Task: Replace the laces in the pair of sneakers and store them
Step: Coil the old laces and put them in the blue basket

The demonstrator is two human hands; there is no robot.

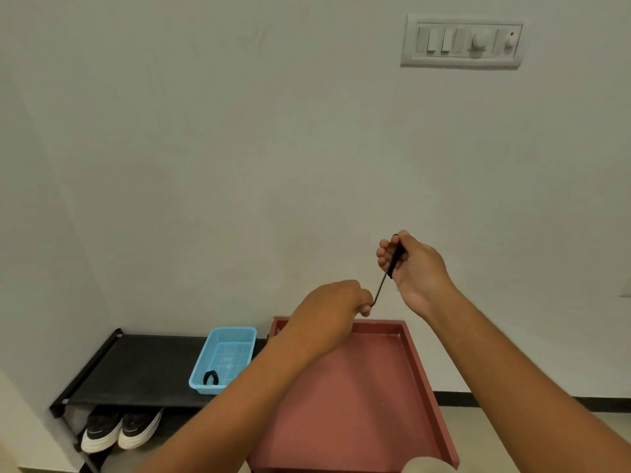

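Right hand (415,264): it is raised in the right centre of the frame, in front of the wall; the fingers are curled closed around a bundle of black lace (393,259), which is wound on them.
Left hand (336,302): it is lower and a little to the left, above the far edge of the red tray; thumb and fingers pinch closed on the free end of the same lace.
Lace between the hands: one thin strand runs straight and tight, on a slant from the left hand up to the right hand.
Red tray (420,356): a flat surface with a low rim, in the lower centre of the frame, under both forearms.
Blue basket (227,356): it stands on the top of the black shoe rack (143,368), just left of the tray; inside, near its front wall, lies a small black coil (210,377), probably a second lace, but it is too small to be sure.
Sneakers (121,428): a black pair with white soles, side by side on the lower shelf of the rack, in the lower left of the frame.
Switch panel (462,40): on the wall, upper right.
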